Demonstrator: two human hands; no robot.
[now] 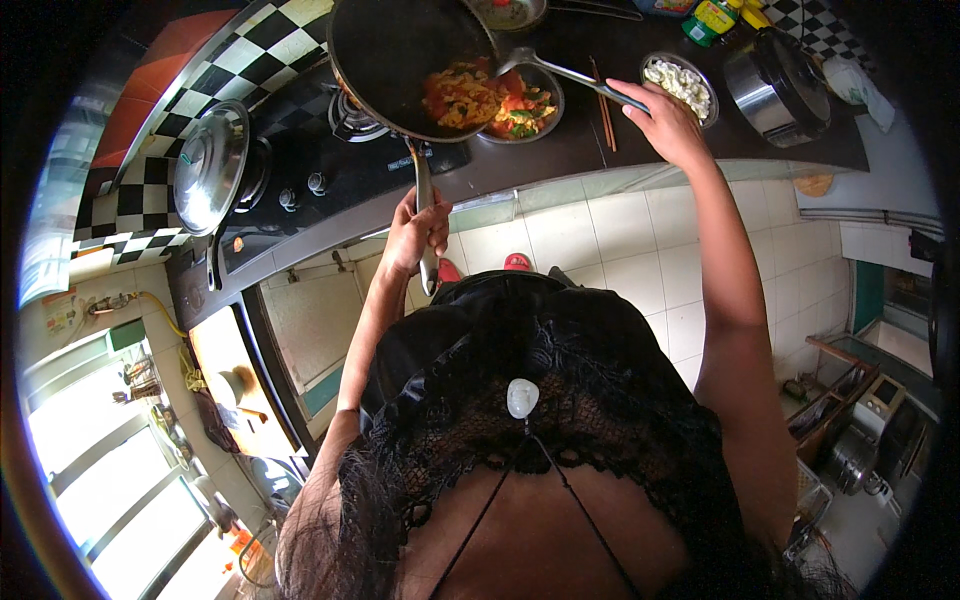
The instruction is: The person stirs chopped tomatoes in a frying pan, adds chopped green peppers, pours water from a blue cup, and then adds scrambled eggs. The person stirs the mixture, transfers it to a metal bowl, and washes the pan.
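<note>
My left hand (418, 231) grips the metal handle of a dark frying pan (390, 60), which tilts to the right. Scrambled egg with tomato (457, 101) lies at the pan's right side, against the rim of a metal bowl (556, 96). That bowl holds more egg, tomato and green pieces. In my right hand (660, 120) is the dark handle of a metal spatula (562, 71); its head is at the pan's right rim, above the bowl. A pair of wooden chopsticks (606, 112) lies on the counter between the bowl and my right hand.
Beyond my right hand stand a bowl of white pieces of food (677, 86) and a lidded steel pot (776, 90). A green and yellow package (711, 21) is behind them. A pan with a glass lid (214, 169) occupies the left of the black gas hob (296, 157).
</note>
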